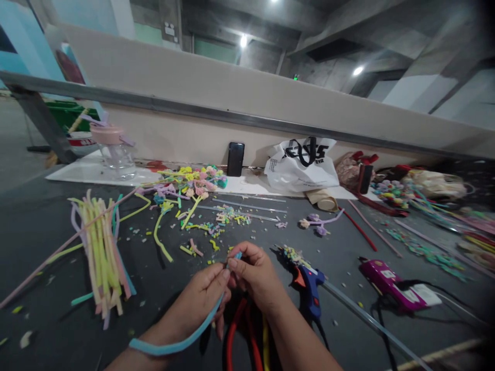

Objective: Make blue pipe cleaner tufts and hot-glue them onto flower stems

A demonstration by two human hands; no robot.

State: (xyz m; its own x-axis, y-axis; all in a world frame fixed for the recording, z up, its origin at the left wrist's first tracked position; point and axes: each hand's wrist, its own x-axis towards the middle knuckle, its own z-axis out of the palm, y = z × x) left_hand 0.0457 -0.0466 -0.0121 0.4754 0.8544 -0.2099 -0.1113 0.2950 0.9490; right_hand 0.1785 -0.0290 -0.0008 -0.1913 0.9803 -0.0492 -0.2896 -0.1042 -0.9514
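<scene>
A light blue pipe cleaner (185, 342) runs between my two hands, its long end curving down over my left wrist. My left hand (209, 288) is closed on it, thumb and fingers pinched near the tip. My right hand (251, 273) pinches the other side, and a short blue end pokes out above its fingers. The fingertips of both hands meet, so the exact join is hidden. Below them lies a red-handled tool (253, 342), its working end covered by my hands. Right of my right hand rests a blue glue gun (311, 291) with a clear glue stick (367, 317) in its back.
A bundle of pastel pipe cleaners (101, 252) lies left. Finished pipe-cleaner flowers (201, 180) and cut scraps (232, 215) are farther back. A phone (235, 159), a white bag (301, 170) and a clear pink-lidded cup (116, 154) stand along the back; a purple device (390, 283) sits right.
</scene>
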